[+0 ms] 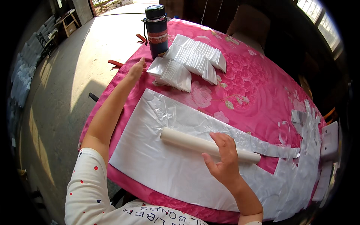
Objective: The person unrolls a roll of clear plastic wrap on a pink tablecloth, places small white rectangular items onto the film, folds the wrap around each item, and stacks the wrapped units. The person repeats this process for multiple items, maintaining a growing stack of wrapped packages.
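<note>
Right hand [226, 161] over the roll [178, 138], fingers [224, 141] apart!
Left hand [138, 69] just beside the plastic stacks [175, 77]; its fingers, can't tell.

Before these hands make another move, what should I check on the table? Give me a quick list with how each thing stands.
1. Right hand free: ok; it is open over the white tube, thumb and fingers spread.
2. Right hand clear of the tube: cannot tell; contact is hard to judge from this angle.
3. Left hand empty: cannot tell; nothing shows in it, but its palm is hidden beside the stacks of folded plastic.
4. White plastic sheet smooth: not ok; creases show beyond the tube.
5. Dark bottle steady: ok; it stands upright, lid on, by the stacks.
</note>
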`<control>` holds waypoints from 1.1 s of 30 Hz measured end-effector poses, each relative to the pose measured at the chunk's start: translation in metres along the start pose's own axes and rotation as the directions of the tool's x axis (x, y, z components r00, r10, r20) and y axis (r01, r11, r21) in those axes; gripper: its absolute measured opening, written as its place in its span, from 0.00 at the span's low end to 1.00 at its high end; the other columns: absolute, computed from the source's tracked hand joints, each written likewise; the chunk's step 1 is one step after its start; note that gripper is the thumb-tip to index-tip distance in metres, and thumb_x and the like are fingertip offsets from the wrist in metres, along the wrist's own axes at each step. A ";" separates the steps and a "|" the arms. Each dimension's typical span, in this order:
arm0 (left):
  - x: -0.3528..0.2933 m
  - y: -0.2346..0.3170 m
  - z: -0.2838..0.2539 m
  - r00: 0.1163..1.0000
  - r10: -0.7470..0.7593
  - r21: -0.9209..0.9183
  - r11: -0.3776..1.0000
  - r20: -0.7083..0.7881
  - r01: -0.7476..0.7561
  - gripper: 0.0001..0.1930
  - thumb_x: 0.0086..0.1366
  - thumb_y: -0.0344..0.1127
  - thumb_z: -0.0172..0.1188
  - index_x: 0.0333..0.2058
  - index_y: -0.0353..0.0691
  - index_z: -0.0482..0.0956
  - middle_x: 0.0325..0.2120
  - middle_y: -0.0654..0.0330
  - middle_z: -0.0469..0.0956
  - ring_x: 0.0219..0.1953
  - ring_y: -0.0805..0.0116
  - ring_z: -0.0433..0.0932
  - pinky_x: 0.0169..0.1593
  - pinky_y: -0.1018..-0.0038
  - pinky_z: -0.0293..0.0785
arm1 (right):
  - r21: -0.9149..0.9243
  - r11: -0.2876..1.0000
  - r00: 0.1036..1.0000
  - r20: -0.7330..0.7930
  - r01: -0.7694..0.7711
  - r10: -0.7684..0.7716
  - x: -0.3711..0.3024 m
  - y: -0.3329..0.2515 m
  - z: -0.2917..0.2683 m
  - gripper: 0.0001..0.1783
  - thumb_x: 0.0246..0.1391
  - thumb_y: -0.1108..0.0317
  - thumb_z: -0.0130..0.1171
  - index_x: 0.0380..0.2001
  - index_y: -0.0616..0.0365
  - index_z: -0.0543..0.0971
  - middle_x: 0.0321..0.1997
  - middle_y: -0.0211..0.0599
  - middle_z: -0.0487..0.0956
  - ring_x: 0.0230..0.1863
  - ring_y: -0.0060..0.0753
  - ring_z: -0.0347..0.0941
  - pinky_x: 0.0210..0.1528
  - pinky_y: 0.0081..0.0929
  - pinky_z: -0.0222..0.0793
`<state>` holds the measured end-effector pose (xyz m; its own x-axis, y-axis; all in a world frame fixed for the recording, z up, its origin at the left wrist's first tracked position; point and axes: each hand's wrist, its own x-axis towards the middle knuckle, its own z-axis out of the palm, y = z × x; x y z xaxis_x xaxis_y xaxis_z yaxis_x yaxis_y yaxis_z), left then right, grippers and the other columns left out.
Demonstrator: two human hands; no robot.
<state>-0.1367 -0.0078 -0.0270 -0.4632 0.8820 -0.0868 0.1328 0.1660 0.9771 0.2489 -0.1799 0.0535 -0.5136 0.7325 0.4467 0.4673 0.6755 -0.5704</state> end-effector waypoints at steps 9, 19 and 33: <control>0.002 0.031 0.044 0.966 -0.031 -0.006 0.999 0.258 0.034 0.40 0.64 0.63 0.38 0.58 0.29 0.58 0.57 0.46 0.61 0.61 0.58 0.57 0.62 0.71 0.47 | -0.139 0.984 0.993 0.028 -0.114 0.119 0.115 0.091 0.084 0.36 0.39 0.66 0.66 0.53 0.63 0.65 0.48 0.50 0.69 0.52 0.51 0.65 0.55 0.38 0.60; 0.031 0.005 0.060 0.943 -0.005 -0.024 1.000 0.333 0.014 0.34 0.66 0.59 0.39 0.56 0.31 0.63 0.52 0.54 0.66 0.55 0.68 0.61 0.58 0.76 0.52 | -0.220 0.934 0.960 -0.064 -0.281 0.274 0.157 0.101 0.132 0.38 0.35 0.64 0.67 0.52 0.62 0.66 0.40 0.45 0.70 0.43 0.48 0.70 0.44 0.38 0.68; 0.010 0.021 0.044 0.891 0.024 -0.052 0.999 0.454 0.000 0.35 0.65 0.60 0.40 0.58 0.34 0.60 0.56 0.54 0.63 0.58 0.67 0.59 0.61 0.73 0.50 | -0.219 0.962 0.976 -0.178 -0.160 0.122 0.158 0.107 0.134 0.31 0.38 0.56 0.66 0.46 0.57 0.70 0.38 0.42 0.71 0.37 0.45 0.73 0.39 0.38 0.70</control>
<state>-0.1000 0.0237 -0.0161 -0.0119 0.9898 -0.1422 0.0866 0.1427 0.9860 0.1213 -0.0036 -0.0293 -0.3162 0.8128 0.4893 0.6899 0.5510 -0.4695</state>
